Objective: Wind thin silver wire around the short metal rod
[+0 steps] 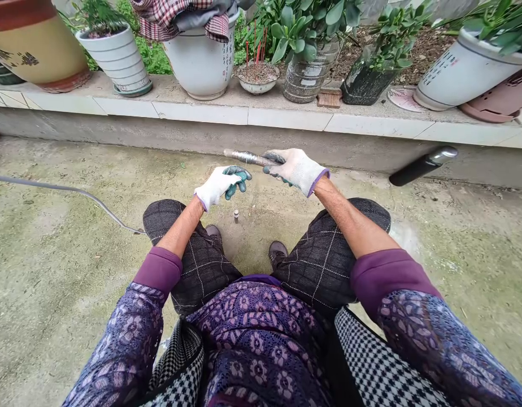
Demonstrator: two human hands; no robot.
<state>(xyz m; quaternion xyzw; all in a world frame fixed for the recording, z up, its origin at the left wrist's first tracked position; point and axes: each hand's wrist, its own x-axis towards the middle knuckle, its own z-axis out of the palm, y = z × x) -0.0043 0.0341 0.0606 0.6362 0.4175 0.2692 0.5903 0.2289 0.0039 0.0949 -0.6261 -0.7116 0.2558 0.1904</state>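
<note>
Both my hands wear white knit gloves with dark green-grey coated fingers and purple cuffs. My right hand (295,168) is closed around one end of a rod (248,157). The rod's middle is wrapped in something shiny and silvery, and its pale tip points left. Just below that tip, my left hand (226,183) has its fingers curled in a pinch. A faint thin strand seems to run near these fingers, too fine to name. Under my left hand, a small cylinder with a white top (236,216) stands on the concrete ground between my shoes.
A tiled ledge (201,113) runs across ahead, bearing several potted plants and a bowl with red sticks (258,79). Against its wall at right leans a black cylinder with a silver top (422,166). A grey hose (74,189) lies on the ground at left.
</note>
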